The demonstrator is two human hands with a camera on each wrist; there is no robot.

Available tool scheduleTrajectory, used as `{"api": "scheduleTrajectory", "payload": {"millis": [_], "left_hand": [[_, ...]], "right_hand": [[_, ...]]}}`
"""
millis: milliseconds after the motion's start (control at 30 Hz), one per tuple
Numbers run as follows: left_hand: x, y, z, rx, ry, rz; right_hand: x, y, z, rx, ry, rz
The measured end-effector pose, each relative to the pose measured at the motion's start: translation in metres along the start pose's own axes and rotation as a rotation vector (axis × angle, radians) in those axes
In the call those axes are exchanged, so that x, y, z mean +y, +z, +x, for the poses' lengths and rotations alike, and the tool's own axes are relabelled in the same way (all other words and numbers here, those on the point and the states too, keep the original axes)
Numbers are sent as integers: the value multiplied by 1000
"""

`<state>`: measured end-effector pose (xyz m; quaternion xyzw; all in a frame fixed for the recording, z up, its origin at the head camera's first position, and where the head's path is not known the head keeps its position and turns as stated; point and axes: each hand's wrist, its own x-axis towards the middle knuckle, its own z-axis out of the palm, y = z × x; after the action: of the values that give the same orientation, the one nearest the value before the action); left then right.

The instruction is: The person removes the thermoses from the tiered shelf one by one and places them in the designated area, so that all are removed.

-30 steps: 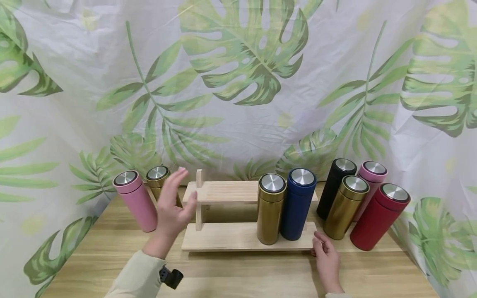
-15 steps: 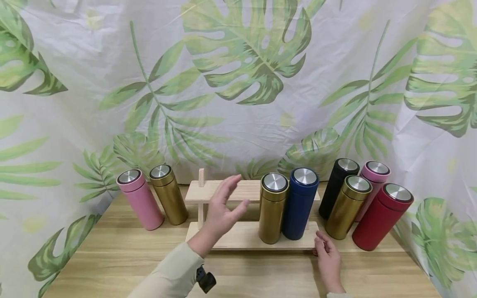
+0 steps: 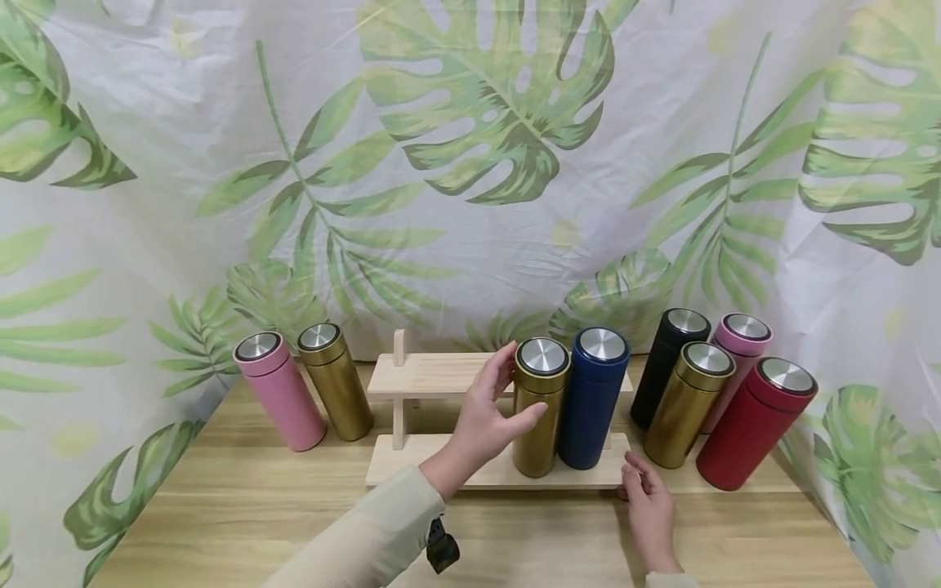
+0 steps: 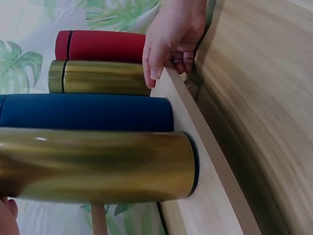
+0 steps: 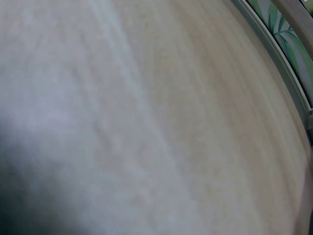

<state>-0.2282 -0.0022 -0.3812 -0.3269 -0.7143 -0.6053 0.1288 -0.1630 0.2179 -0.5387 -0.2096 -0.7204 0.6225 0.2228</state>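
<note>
My left hand (image 3: 481, 420) is at the left side of a gold thermos bottle (image 3: 537, 433), its thumb extended across the front and its fingers beside the upper body; firm contact cannot be told. That bottle stands upright on the lower board of a two-tier wooden shelf (image 3: 434, 461). Immediately to its right is a blue thermos bottle (image 3: 588, 416) on the same board. My right hand (image 3: 650, 514) holds the board's right front corner, with thumb and curled fingers about the edge in the left wrist view. The right wrist view shows mostly blurred wood-grain surface.
On the table (image 3: 243, 506), a pink bottle (image 3: 283, 400) and another gold bottle (image 3: 338, 392) stand left of the shelf. Right of it are a black bottle (image 3: 657, 380), a gold bottle (image 3: 680, 420), a pink bottle (image 3: 742, 347) and a red bottle (image 3: 750, 433). A leaf-patterned cloth (image 3: 470, 245) hangs behind.
My left hand has moved right, from near the left-side bottles across the shelf to the gold bottle on the lower board. My right hand has stayed at the shelf's corner.
</note>
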Motion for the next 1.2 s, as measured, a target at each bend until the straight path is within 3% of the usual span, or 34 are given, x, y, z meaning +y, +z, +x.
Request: {"api": "scheduleTrajectory", "payload": {"millis": [300, 733, 900, 1200], "left_hand": [[0, 13, 10, 20, -152, 50], [6, 10, 3, 34, -138, -4], [10, 5, -5, 50, -60, 8], [17, -14, -14, 103, 166, 126]], "right_hand": [[-1, 0, 3, -15, 15, -13], [-1, 0, 1, -14, 26, -46], [1, 0, 1, -15, 25, -47], [2, -1, 2, -10, 31, -42]]}}
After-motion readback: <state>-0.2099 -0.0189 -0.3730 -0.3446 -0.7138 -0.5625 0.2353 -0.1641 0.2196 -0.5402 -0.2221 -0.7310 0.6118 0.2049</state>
